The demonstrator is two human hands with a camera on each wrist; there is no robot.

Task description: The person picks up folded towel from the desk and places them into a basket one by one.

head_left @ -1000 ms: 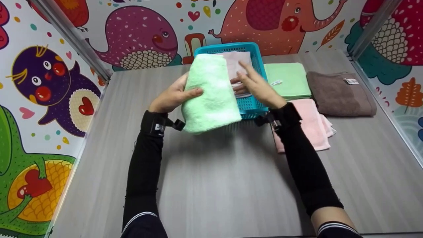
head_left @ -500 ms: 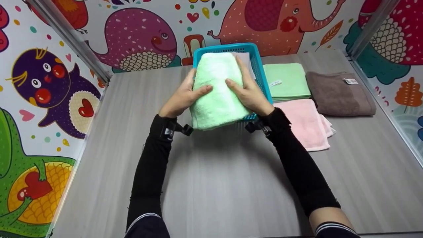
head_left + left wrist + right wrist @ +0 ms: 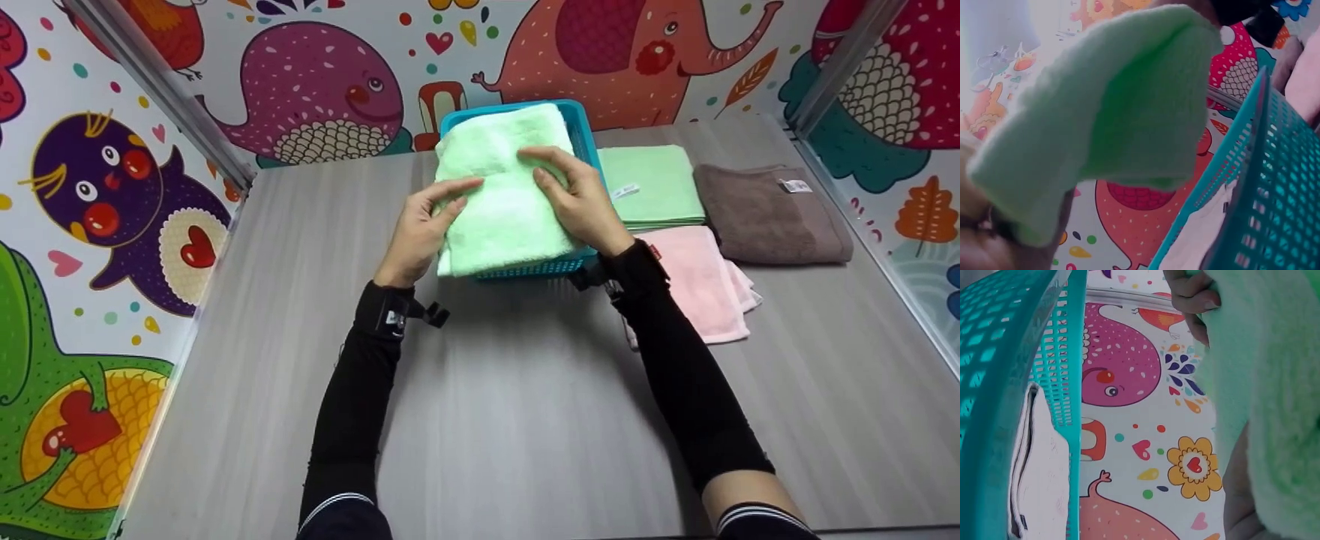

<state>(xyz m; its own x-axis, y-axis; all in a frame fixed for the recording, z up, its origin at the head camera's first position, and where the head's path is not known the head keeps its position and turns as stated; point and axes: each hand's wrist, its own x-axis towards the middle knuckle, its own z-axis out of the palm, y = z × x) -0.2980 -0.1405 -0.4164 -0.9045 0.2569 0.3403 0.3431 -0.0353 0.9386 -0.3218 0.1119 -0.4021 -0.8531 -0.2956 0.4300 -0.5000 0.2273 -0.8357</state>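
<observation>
Above the blue-green plastic basket (image 3: 583, 124) a folded light green towel (image 3: 506, 217) is held up between both hands. My left hand (image 3: 416, 236) grips its left side, thumb and index finger lying on the top face. At the right side my right hand (image 3: 589, 202) holds it, with thumb and index finger also on top. The other fingers are mostly hidden by the towel in the head view. Both wrist views show the towel hanging apart from the basket (image 3: 999, 382). Inside the basket lies a folded pale pink cloth (image 3: 1044, 467).
Right of the basket lies a folded green towel stack (image 3: 652, 180) with a white tag. A brown folded towel (image 3: 772, 217) lies beside it, and pink towels (image 3: 697, 285) lie nearer me. Printed wall panels (image 3: 322, 90) border the grey table (image 3: 510, 420).
My right hand, apart from the green towel at first, came onto its right side. The towel moved right and away over the basket, turning to face up more squarely.
</observation>
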